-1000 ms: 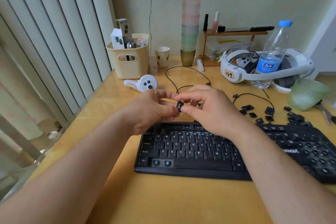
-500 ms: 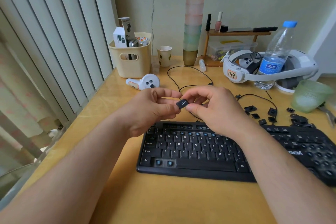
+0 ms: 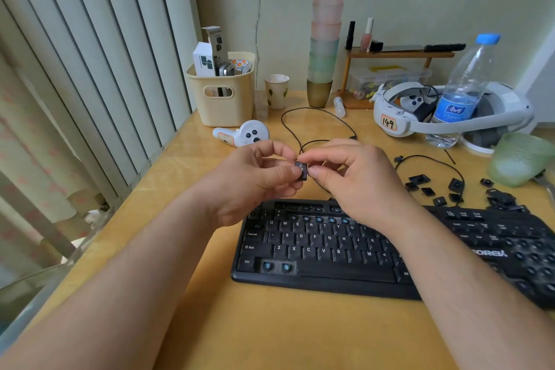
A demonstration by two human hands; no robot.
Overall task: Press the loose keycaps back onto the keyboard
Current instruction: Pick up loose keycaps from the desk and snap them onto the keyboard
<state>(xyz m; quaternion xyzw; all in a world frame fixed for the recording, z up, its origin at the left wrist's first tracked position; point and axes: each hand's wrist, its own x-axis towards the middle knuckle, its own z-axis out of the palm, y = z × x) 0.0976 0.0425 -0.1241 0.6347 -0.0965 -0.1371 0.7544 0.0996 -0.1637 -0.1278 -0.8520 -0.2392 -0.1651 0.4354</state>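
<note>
A person's left hand (image 3: 255, 177) and right hand (image 3: 357, 177) meet above the black keyboard (image 3: 330, 249), both pinching one loose keycap (image 3: 302, 170) between thumb and fingertips, clear of the board and not touching it. Over the past second the cap has been turned in the fingers, its printed face now tilted toward the camera with its long side nearly upright, while both hands have stayed raised. That suggests the cap is being read and oriented, not yet seated, so the pressing step remains ahead. Bare blue switch stems (image 3: 274, 267) show in the bottom row beside Ctrl, and more across the number row and the right-hand block. A scatter of further loose keycaps (image 3: 432, 188) waits on the tabletop (image 3: 270, 333) just behind the keyboard's right half, near a thin black cable (image 3: 315, 117)
</note>
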